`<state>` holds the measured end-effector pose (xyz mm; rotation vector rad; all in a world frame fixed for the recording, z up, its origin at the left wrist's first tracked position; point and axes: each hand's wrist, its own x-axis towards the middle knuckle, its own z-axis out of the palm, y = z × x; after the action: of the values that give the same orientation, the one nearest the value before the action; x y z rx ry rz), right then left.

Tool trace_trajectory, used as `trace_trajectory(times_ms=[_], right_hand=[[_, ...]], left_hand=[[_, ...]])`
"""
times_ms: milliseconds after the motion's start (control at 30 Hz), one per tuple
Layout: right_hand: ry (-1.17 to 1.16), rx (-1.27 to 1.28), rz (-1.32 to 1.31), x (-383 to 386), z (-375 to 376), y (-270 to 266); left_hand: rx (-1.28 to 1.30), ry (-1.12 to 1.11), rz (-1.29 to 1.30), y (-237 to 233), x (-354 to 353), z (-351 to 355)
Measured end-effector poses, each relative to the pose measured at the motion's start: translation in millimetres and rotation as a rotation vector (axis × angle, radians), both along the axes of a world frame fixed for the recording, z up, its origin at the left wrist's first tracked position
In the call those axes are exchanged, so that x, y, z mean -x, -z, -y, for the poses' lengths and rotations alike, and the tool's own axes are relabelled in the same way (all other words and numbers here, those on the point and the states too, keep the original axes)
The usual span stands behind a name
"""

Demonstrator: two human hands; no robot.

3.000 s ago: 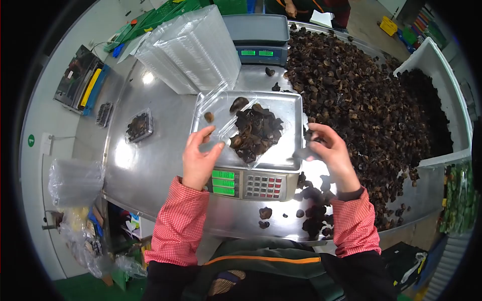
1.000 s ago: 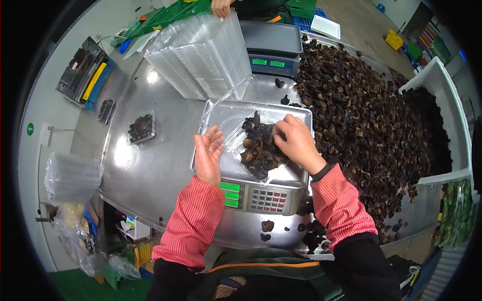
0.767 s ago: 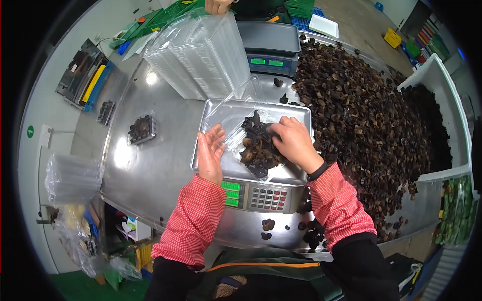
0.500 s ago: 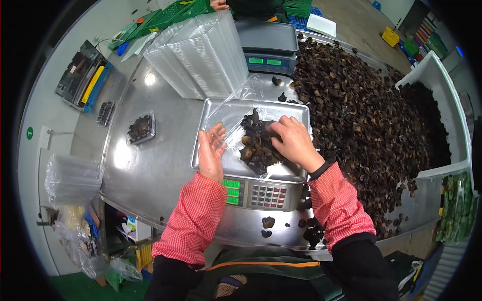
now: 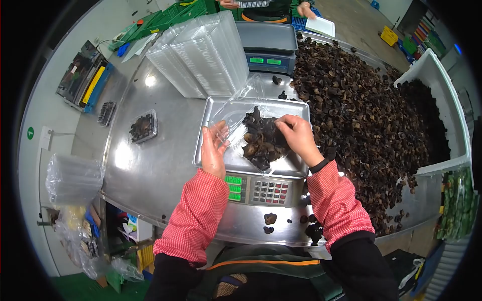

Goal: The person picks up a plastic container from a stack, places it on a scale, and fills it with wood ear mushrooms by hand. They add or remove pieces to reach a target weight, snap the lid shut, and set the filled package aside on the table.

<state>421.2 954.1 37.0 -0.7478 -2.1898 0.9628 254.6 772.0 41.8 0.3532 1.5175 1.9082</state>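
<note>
One green disc marked "1" (image 5: 30, 133) on the wall. Near the left edge of the surface (image 5: 160, 175), a filled clear tub (image 5: 144, 126). Toward the front edge, the left hand (image 5: 214, 153), fingers spread wide, beside an open clear container (image 5: 246, 98) on a weighing scale (image 5: 270, 192); digits on its green display (image 5: 234, 188) too blurred to read. In the container, dark fungus pieces (image 5: 263, 140). At their right side, the right hand (image 5: 299, 138), thumb and fingers narrowly pinched; impossible to tell whether around a piece. Along the surface's right edge, a large heap (image 5: 361, 110).

Bright indoor light — white glare patches on the steel table (image 5: 173, 150), strong fisheye bending — black corners
</note>
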Motion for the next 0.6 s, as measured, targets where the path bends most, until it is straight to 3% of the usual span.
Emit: trace_trajectory(times_ms=[167,200,333,400,433,467,500,567,600], right_hand=[[0.08,0.422,-0.106,-9,0,-8],[0.084,0.441,-0.226,-10,2,-8],[0.093,0.275,-0.246,-29,44,-15],[-0.401,0.142,0.153,-53,99,-3],[-0.574,0.13,-0.025,-56,136,-2],[-0.871,0.197,0.052,-63,156,-24],[-1.1,0.268,0.48,-63,164,-44],[-0.854,0.335,0.212,-75,150,-48],[-0.567,0.355,0.151,-75,124,-52]], left_hand=[[0.025,0.001,-0.019,-3,-1,-2],[0.027,0.0,-0.02,-3,-1,-2],[0.043,0.005,-0.044,-4,0,-2],[0.044,-0.005,-0.078,-5,-2,-3],[0.029,0.005,-0.149,-6,-5,-4],[0.013,0.014,-0.221,-6,-9,-3],[-0.002,0.021,-0.294,-5,-12,0],[0.001,0.079,-0.812,-6,-24,8],[0.075,0.127,-1.101,-14,-38,13]])
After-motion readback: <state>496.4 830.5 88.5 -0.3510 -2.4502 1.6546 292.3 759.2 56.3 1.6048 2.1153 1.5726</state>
